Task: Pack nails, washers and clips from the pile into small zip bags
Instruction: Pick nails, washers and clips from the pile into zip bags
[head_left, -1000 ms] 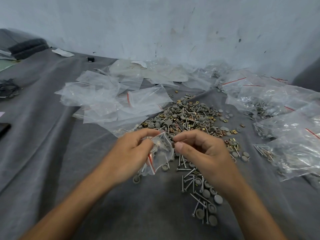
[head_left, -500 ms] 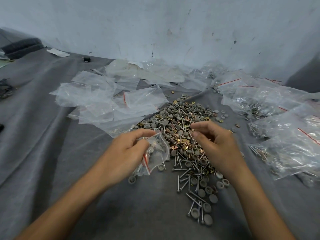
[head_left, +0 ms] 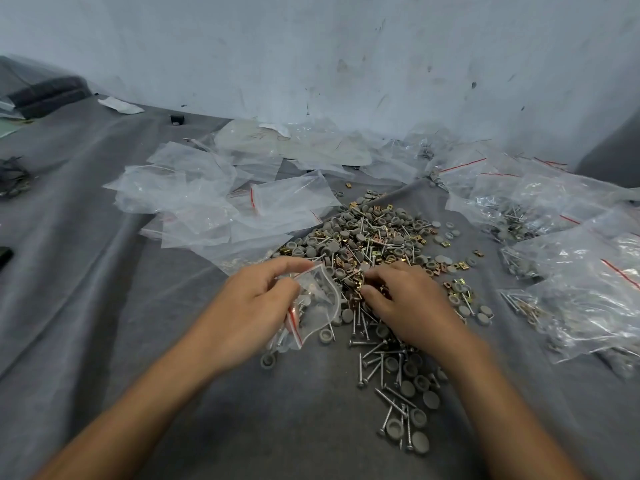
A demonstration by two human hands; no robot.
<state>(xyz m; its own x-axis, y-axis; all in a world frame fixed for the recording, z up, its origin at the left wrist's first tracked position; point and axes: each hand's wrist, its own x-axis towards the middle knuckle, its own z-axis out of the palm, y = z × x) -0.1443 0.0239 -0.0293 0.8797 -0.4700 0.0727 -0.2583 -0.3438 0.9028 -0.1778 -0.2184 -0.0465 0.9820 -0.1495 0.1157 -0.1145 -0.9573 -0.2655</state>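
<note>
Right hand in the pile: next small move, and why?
Probably pinch a brass-coloured metal clip and carry it to the small clear red-striped zip bag: the right hand has fingertips among clips, and the left hand holds that bag beside it.

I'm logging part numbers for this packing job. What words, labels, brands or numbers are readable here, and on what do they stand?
No text can be read in this view.
Clear sheet by the wall: faint dark marks, perhaps handwriting, too blurred to read.
Small zip bag held by the left hand: a red stripe only, no print.
Filled bags on the right: red stripes only, no labels visible.
</note>
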